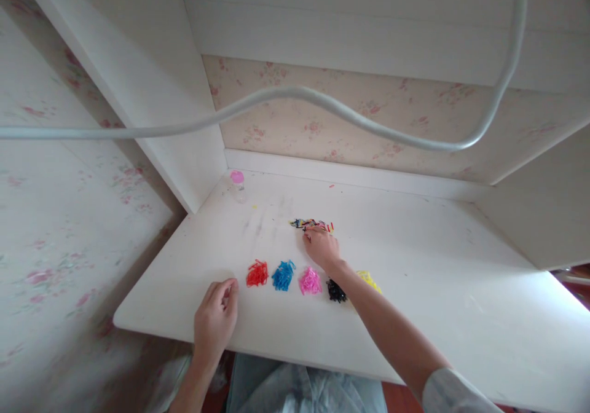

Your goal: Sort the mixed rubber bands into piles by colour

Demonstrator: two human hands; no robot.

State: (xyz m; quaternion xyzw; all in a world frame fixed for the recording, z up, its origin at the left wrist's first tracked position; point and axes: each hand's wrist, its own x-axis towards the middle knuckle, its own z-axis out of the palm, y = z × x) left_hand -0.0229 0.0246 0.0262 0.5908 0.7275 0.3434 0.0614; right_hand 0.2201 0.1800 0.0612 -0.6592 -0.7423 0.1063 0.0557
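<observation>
At the front edge of the mixed pile of small coloured rubber bands [318, 223], my right hand [322, 247] has its fingers bent down and closed. Whatever lies between its fingertips is too small to make out. My left hand [216, 314] rests on the table near its front edge, fingers curled in and thumb against them; what they may hold is hidden. Just right of it is a red pile of rubber bands [257, 273], followed by a blue pile [283, 276], a pink pile [310, 281], a black pile [336, 291] and a yellow pile [369, 280]. My right forearm partly covers the black and yellow piles.
A clear jar with a pink lid [237, 178] stands at the back left of the white table [437, 247]. Stray bits lie near the back ledge. White panels enclose the table at left and right. A pale cable [295, 92] crosses the view high up.
</observation>
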